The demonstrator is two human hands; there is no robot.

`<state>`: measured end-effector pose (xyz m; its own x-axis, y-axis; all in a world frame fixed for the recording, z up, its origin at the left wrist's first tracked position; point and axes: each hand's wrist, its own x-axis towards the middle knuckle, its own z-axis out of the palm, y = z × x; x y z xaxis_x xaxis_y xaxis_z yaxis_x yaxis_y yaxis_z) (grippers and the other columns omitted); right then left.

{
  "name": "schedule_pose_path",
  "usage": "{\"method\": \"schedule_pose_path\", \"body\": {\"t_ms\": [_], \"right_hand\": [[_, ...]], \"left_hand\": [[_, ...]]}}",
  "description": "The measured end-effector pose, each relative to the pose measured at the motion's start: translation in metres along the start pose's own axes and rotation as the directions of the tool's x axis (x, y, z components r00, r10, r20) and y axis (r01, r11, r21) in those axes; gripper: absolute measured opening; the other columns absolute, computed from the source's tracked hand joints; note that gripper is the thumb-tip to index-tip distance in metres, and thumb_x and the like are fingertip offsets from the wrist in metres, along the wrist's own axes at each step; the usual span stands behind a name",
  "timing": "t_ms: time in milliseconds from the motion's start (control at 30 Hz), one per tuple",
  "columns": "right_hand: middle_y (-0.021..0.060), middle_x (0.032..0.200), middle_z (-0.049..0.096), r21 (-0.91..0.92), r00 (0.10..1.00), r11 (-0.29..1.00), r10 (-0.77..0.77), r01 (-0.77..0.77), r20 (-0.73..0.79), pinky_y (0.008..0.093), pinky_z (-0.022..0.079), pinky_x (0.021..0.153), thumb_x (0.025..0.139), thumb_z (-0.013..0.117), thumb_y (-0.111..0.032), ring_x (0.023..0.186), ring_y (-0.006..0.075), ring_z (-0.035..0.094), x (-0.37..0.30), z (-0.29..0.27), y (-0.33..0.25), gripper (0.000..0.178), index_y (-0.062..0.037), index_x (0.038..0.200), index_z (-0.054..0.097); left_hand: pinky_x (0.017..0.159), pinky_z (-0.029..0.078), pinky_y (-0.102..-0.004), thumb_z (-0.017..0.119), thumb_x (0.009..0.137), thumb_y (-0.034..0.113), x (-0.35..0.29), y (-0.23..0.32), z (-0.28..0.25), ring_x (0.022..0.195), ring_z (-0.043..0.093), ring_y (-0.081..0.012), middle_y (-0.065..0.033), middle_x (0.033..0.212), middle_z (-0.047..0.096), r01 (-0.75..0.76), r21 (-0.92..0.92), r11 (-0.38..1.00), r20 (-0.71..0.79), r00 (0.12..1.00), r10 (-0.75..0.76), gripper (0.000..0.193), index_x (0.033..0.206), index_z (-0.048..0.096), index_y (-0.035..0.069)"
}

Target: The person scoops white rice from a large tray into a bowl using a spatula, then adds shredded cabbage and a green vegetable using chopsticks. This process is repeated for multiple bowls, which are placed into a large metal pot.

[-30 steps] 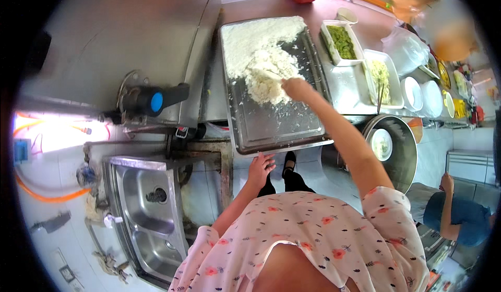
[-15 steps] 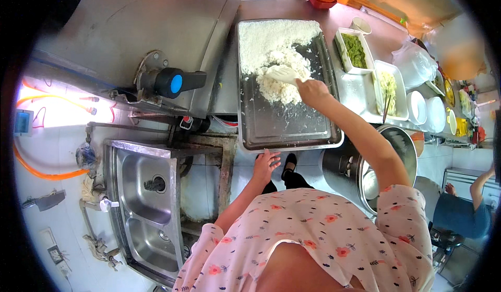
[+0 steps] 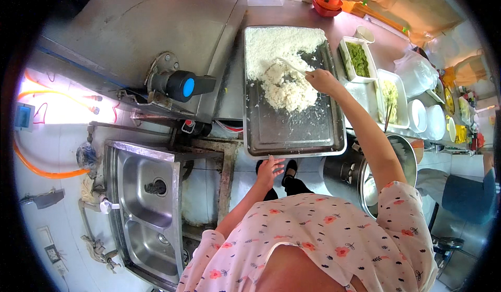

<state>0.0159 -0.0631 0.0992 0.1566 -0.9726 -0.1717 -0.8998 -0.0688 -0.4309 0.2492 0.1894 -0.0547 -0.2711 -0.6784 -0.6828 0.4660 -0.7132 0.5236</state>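
White rice (image 3: 289,99) heaped just left of my right hand (image 3: 322,80) in the head view! That hand's clenched round a pale paddle (image 3: 296,68), its blade amid the grains; low, gentle strokes should avoid mashing them. My left hand (image 3: 268,171) meets the metal tray (image 3: 297,133) at its near rim; gripping or merely resting, I can't tell. Steadying there would help.

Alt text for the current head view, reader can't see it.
A person's right hand holds a pale utensil in white, rice-like food on a large metal tray, with the left hand at the tray's near edge. To the tray's right stands a white container of green food; a steel double sink is at lower left.
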Motion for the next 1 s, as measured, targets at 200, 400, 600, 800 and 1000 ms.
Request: {"method": "schedule_pose_path", "body": {"t_ms": [200, 400, 600, 800, 1000], "right_hand": [[0.0140, 0.081, 0.064, -0.480, 0.984, 0.858, -0.155, 0.180, 0.092, 0.0403, 0.052, 0.064, 0.085, 0.041, -0.016, 0.072, 0.0309, 0.064, -0.013, 0.054, -0.009, 0.023, -0.0045, 0.086, 0.060], [0.0151, 0.087, 0.065, -0.504, 0.989, 0.859, -0.019, 0.091, 0.146, 0.0383, 0.051, 0.072, 0.081, 0.045, -0.020, 0.083, 0.0293, 0.064, -0.006, -0.018, -0.033, 0.025, -0.0049, 0.086, 0.065], [0.0159, 0.080, 0.064, -0.512, 0.999, 0.858, -0.036, 0.042, 0.020, 0.0391, 0.051, 0.066, 0.087, 0.040, -0.022, 0.077, 0.0285, 0.064, 0.024, 0.015, -0.007, 0.029, -0.0032, 0.097, 0.059], [0.0109, 0.080, 0.065, -0.682, 0.974, 0.717, 0.016, 0.146, 0.225, 0.0340, 0.051, 0.058, 0.086, 0.044, -0.011, 0.074, 0.0237, 0.065, -0.042, 0.027, -0.019, 0.035, -0.0038, 0.120, 0.047], [0.0091, 0.083, 0.065, -0.707, 0.996, 0.704, -0.014, 0.072, 0.088, 0.0346, 0.050, 0.056, 0.088, 0.040, -0.017, 0.075, 0.0245, 0.064, -0.031, 0.009, -0.066, 0.028, -0.0063, 0.109, 0.055]], "left_hand": [[0.078, 0.045, -0.0339, 0.041, 0.092, 0.041, 0.004, 0.004, 0.005, 0.092, 0.052, -0.0198, -0.0126, 0.112, 0.057, -0.002, 0.029, 1.000, 0.085, 0.996, 0.000, 0.042, 0.102, 0.045, 0.001], [0.077, 0.046, -0.0331, 0.040, 0.093, 0.041, -0.001, 0.007, -0.003, 0.093, 0.052, -0.0192, -0.0106, 0.112, 0.057, -0.011, 0.032, 0.999, 0.036, 0.999, 0.009, 0.043, 0.100, 0.050, 0.001], [0.072, 0.047, -0.0316, 0.041, 0.092, 0.039, 0.006, 0.002, 0.003, 0.086, 0.053, -0.0164, -0.0105, 0.108, 0.060, 0.022, 0.037, 0.999, 0.068, 0.997, -0.025, 0.040, 0.098, 0.054, 0.002], [0.072, 0.046, -0.0309, 0.040, 0.093, 0.039, 0.004, 0.007, -0.004, 0.085, 0.052, -0.0142, -0.0088, 0.108, 0.060, 0.008, 0.012, 1.000, 0.102, 0.995, -0.009, 0.041, 0.100, 0.056, 0.002], [0.077, 0.046, -0.0339, 0.038, 0.093, 0.044, 0.006, 0.007, -0.010, 0.091, 0.050, -0.0189, -0.0091, 0.115, 0.056, 0.010, 0.063, 0.998, 0.161, 0.987, -0.020, 0.049, 0.104, 0.055, -0.001]]}}
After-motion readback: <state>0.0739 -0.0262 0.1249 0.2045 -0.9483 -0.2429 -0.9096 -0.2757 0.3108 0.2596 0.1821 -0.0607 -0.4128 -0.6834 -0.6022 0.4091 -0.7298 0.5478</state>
